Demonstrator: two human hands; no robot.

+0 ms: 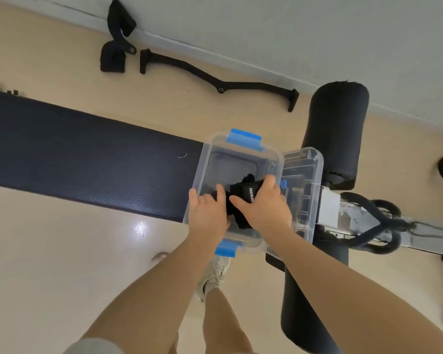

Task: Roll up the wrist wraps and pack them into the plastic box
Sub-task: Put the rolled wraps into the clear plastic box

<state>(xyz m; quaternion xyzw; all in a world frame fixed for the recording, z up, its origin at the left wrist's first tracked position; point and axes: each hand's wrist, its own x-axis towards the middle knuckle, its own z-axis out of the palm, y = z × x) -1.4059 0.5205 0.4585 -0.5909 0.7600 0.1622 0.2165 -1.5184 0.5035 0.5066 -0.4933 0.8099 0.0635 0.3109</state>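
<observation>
A clear plastic box (212, 152) with blue clasps stands open on the end of a dark padded bench (87, 152). Inside it lie black wrist wraps. My right hand (264, 208) grips a rolled black wrist wrap (246, 191) with a white-lettered label, holding it low in the box. My left hand (207, 213) reaches into the box beside it, fingers curled on another black wrap (219, 196) that is mostly hidden under both hands.
The box's clear lid (304, 180) lies upside down just right of the box. Black roller pads (338, 129) and the bench's metal frame (420, 233) stand to the right. Black cable handles (215, 77) lie on the floor by the wall. My shoe (215, 274) is below the box.
</observation>
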